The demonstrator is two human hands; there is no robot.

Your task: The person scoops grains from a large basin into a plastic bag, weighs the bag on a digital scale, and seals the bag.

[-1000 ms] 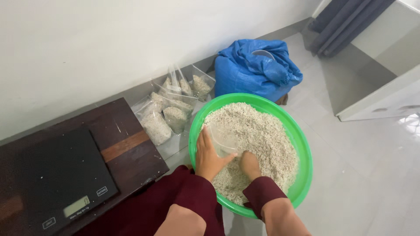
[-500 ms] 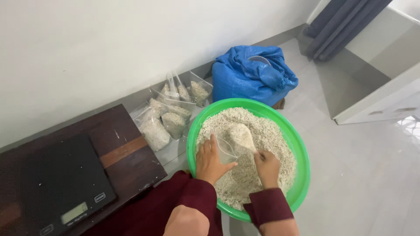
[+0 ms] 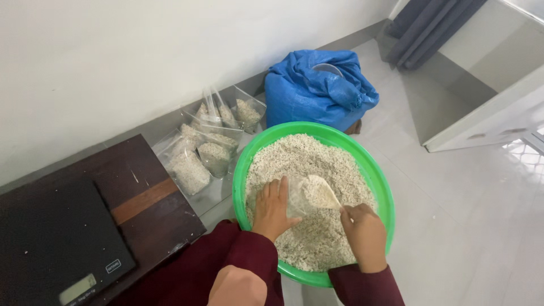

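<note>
A green plastic basin point(image 3: 245, 164) full of pale grain point(image 3: 306, 158) stands on the floor in front of me. My left hand point(image 3: 273, 208) holds the mouth of a small clear plastic bag point(image 3: 297, 195) over the grain. My right hand point(image 3: 362, 233) grips a small scoop point(image 3: 321, 192) heaped with grain, tipped against the bag's opening. Both sleeves are dark red.
Several filled clear bags point(image 3: 205, 148) lie by the wall to the left of the basin. A blue sack point(image 3: 318, 90) sits behind the basin. A black digital scale point(image 3: 54, 243) rests on a dark wooden board point(image 3: 148, 192) at the left. A white cabinet point(image 3: 487, 113) stands at the right.
My right hand has come up out of the grain with a full scoop and brought it to the bag's mouth. My left hand has shifted slightly with the bag.
</note>
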